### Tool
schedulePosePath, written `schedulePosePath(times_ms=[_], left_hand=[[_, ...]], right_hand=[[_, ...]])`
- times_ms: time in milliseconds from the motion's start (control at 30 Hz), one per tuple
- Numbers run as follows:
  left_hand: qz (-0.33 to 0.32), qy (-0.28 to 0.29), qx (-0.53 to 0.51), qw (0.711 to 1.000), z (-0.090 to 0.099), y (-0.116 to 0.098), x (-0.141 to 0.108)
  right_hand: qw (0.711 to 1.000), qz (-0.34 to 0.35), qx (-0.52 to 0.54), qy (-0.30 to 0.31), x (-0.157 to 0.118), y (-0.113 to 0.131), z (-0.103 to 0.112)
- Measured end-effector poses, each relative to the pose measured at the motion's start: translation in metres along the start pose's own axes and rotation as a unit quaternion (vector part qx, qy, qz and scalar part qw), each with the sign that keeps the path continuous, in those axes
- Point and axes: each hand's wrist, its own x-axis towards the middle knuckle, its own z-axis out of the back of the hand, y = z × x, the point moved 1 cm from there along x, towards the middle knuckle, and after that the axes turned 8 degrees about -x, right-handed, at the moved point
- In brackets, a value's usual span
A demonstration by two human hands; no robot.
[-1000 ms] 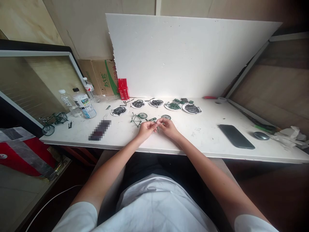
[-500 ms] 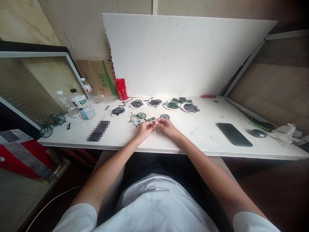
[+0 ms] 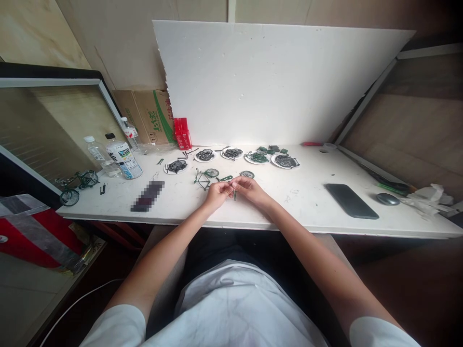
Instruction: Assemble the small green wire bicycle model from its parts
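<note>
My left hand [image 3: 218, 194] and my right hand [image 3: 249, 189] meet over the table, fingers closed and fingertips touching. A thin green model-bicycle part [image 3: 235, 195] pokes out below the pinched fingers; most of it is hidden. Just beyond my left hand lies a small bicycle frame [image 3: 202, 180] with a green-rimmed wheel [image 3: 212, 172] against it. Behind my fingertips rests a flat green piece [image 3: 226, 178] shaped like a chain guard. Another small wheel [image 3: 247, 174] lies behind my right hand, partly covered by it.
Several white plates [image 3: 176, 166] of dark and green parts line the back. A built model bicycle [image 3: 78, 185] stands at the left edge, near bottles [image 3: 125, 159]. To the right are a black phone [image 3: 351, 201] and a mouse [image 3: 388, 199]. A white board [image 3: 282, 86] leans behind.
Both hands stay in place with fingertips together. The thin green part below the fingers shows slightly more and has shifted a little.
</note>
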Motion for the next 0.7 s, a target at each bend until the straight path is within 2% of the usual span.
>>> schedulePosePath(times_ms=[167,467,700], left_hand=[[-0.002,0.006,-0.007,1.000,-0.001,-0.001,0.000],[0.015,0.012,-0.026,0.999,-0.003,-0.002,-0.001],[0.007,0.019,-0.017,1.000,-0.004,-0.002,-0.001]], right_hand=[[1.000,0.005,0.004,0.008,0.001,-0.001,0.000],[0.998,0.027,-0.055,-0.032,0.004,-0.012,0.004],[1.000,0.023,-0.013,0.003,0.003,-0.011,0.002]])
